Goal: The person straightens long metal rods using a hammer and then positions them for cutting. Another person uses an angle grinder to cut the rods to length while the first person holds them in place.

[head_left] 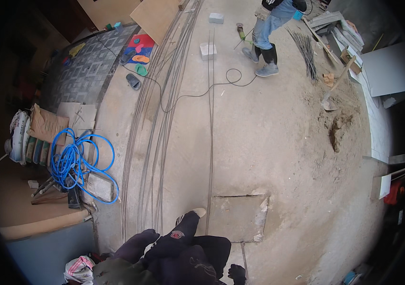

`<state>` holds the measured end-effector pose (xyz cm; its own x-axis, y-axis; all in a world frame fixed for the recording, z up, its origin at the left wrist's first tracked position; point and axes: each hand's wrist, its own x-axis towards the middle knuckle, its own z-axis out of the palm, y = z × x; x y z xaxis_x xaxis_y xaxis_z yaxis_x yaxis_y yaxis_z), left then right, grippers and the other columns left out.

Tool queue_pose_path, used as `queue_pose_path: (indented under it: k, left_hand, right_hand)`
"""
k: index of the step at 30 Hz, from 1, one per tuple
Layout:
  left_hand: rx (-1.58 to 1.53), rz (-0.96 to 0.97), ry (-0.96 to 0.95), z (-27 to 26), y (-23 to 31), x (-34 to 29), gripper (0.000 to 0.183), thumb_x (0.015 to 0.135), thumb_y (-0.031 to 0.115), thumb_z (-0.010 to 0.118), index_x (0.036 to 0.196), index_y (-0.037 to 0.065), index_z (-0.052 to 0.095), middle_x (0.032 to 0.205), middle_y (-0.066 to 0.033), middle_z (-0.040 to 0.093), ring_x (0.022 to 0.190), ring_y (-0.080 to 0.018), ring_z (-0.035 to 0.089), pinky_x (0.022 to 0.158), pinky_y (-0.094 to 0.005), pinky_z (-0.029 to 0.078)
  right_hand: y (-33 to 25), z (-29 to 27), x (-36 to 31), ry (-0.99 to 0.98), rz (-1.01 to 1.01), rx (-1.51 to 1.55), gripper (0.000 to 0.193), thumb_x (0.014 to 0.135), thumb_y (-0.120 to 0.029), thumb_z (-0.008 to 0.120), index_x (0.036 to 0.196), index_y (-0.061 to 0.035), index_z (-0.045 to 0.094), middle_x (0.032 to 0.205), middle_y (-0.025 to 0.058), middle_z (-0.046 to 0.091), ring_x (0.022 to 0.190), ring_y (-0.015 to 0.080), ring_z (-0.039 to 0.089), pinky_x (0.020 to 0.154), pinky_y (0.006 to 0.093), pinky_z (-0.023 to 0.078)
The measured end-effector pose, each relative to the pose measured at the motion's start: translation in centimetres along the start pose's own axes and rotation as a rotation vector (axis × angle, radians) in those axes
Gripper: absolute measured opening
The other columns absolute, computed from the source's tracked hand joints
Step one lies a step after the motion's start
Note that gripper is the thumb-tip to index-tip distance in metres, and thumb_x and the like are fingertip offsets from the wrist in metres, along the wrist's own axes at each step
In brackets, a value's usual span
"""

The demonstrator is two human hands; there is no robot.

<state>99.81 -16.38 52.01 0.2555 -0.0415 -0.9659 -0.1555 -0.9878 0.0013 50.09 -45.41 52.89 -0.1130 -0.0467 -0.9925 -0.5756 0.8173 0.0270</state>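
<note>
My right hand (236, 273), in a dark glove, hangs low at the bottom edge with its fingers curled in. Whatever it may hold is hidden; a thin dark strip (244, 259) on the ground runs right beside it. My left hand (150, 235), also dark, is near my left leg, over the lower ends of the long steel rods (164, 123); its fingers blend into the dark clothing. A pair of thin rods (211, 118) runs lengthwise past my light-coloured shoe (199, 212), with a white block (208, 51) under the far end.
A square concrete cover (238, 218) lies in front of me. Blue hose (74, 161) is coiled at left beside sacks (45, 124). Another person (266, 33) stands far ahead near an angle grinder (240, 31), its cable crossing the floor. A shovel (338, 85) and sand are at right.
</note>
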Motion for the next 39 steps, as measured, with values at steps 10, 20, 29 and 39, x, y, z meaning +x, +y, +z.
queue_pose_path:
  k: [10,20,29,39]
  left_hand:
    - [-0.649,0.524,0.304,-20.2,35.4,-3.7,0.047,0.098,0.04,0.063,0.125,0.001,0.063,0.102,-0.0102,0.07,0.083,-0.0179,0.069,0.072,-0.0344,0.056]
    - [-0.693,0.169,0.504,-26.1,41.5,-8.3,0.058,0.089,0.051,0.068,0.121,0.002,0.067,0.114,-0.0192,0.072,0.107,-0.0304,0.07,0.095,-0.04,0.053]
    - [-0.78,0.275,0.489,-41.1,54.4,-1.2,0.054,0.091,0.047,0.068,0.12,0.001,0.068,0.115,-0.0178,0.073,0.108,-0.0305,0.07,0.095,-0.0407,0.053]
    - [-0.515,0.443,0.291,-58.4,63.1,0.9,0.048,0.093,0.042,0.068,0.121,0.004,0.069,0.112,-0.0141,0.074,0.107,-0.0266,0.07,0.094,-0.0388,0.053]
  right_hand:
    - [-32.9,-0.8,4.2,-0.095,-0.523,-0.217,0.031,0.099,-0.036,0.056,0.098,-0.0073,0.065,0.077,0.0093,0.065,0.072,0.0259,0.068,0.058,0.0475,0.054]
    - [-68.3,-4.8,-1.0,-0.118,-0.422,-0.338,0.016,0.093,-0.026,0.066,0.089,-0.0118,0.061,0.067,0.0023,0.056,0.049,0.0141,0.05,0.042,0.0319,0.038]
    - [-91.8,6.8,-9.0,-0.026,-0.398,-0.989,0.042,0.095,-0.048,0.065,0.095,-0.0054,0.067,0.073,0.0072,0.063,0.059,0.0175,0.059,0.054,0.0344,0.048]
    - [-104.4,17.8,-19.5,0.227,-0.756,-1.252,0.048,0.095,-0.045,0.068,0.097,0.0026,0.071,0.091,0.0255,0.072,0.089,0.0398,0.071,0.077,0.0456,0.053]
